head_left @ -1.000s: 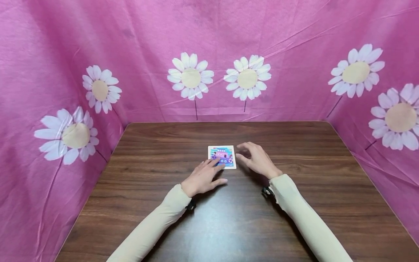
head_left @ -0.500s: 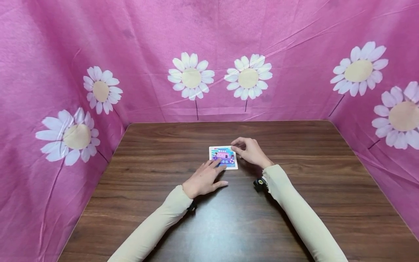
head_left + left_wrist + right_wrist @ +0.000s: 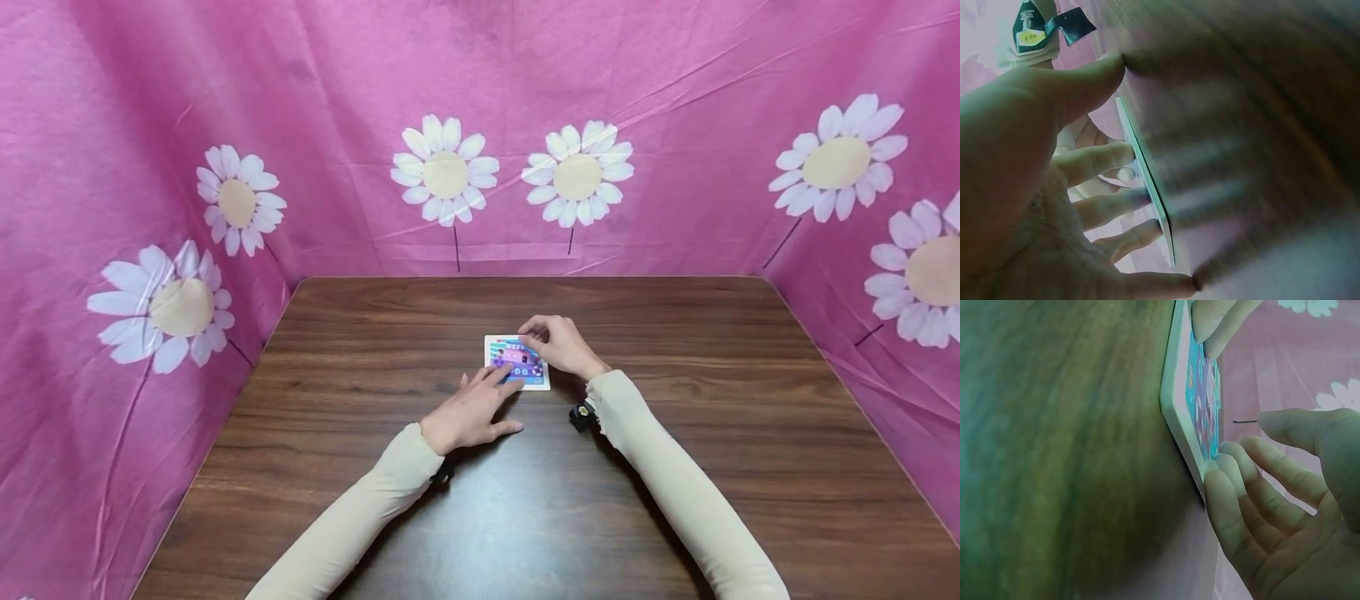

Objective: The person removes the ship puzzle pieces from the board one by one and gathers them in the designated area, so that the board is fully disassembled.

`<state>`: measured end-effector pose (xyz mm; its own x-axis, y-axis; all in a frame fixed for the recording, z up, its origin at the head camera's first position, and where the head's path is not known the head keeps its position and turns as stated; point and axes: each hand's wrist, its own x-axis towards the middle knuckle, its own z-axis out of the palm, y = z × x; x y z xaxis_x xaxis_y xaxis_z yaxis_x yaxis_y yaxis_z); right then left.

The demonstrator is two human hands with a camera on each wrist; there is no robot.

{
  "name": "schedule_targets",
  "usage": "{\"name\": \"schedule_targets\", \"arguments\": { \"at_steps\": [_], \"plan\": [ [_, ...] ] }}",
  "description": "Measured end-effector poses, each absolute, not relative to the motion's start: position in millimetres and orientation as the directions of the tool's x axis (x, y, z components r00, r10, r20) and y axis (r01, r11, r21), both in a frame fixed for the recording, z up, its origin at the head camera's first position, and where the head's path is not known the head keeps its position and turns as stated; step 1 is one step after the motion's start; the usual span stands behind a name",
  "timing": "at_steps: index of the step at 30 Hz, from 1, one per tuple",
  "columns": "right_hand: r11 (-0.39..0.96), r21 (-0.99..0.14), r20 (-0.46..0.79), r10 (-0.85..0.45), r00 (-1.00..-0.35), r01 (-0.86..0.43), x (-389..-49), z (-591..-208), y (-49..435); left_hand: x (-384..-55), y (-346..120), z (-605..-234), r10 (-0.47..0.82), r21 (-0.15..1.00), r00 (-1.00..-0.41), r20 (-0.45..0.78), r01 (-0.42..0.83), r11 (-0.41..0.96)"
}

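A small, flat picture board (image 3: 533,385) with a white border and a cartoon of a pink and purple ship lies on the brown wooden table (image 3: 375,321). From its near left side my left hand (image 3: 472,410) rests spread fingers on the picture; the thumb is off to the side, near the tabletop. My right hand (image 3: 564,346) is at the far right corner. In the right wrist view its fingers (image 3: 1225,494) touch the board's edge and surface while the thumb stands apart from them, with a gap between. That hand covers the corner in the head view.
A pink curtain (image 3: 337,108) printed with white daisies hangs behind the table and along both sides. Each wrist wears a black strap-on device, such as the right wrist's camera (image 3: 582,416). Light reflects off the near part of the table.
My right hand has moved left, from beside the board to over its far right corner. My left hand keeps its fingers on the board. The head view has shifted slightly.
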<state>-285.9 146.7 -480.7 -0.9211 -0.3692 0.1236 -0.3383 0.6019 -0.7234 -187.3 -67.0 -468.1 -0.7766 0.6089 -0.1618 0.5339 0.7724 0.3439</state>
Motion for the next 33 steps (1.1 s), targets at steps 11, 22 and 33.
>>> {"name": "schedule_targets", "arguments": {
  "at_steps": [11, 22, 33],
  "plan": [
    [0.621, -0.707, 0.092, -0.396, -0.914, -0.340, -295.0, -479.1, 136.9, -187.9, -67.9, -467.3, 0.615, 0.333, -0.777, -0.130, 0.550, 0.766],
    [0.640, -0.693, 0.046, -0.419, -0.907, -0.331, -296.6, -482.4, 126.1, -187.7, -67.7, -468.7, 0.624, 0.334, -0.772, -0.122, 0.561, 0.758],
    [0.624, -0.698, 0.075, -0.422, -0.903, -0.350, -296.0, -484.3, 122.0, -188.2, -68.8, -468.0, 0.618, 0.330, -0.774, -0.136, 0.553, 0.765]
  ]
}}
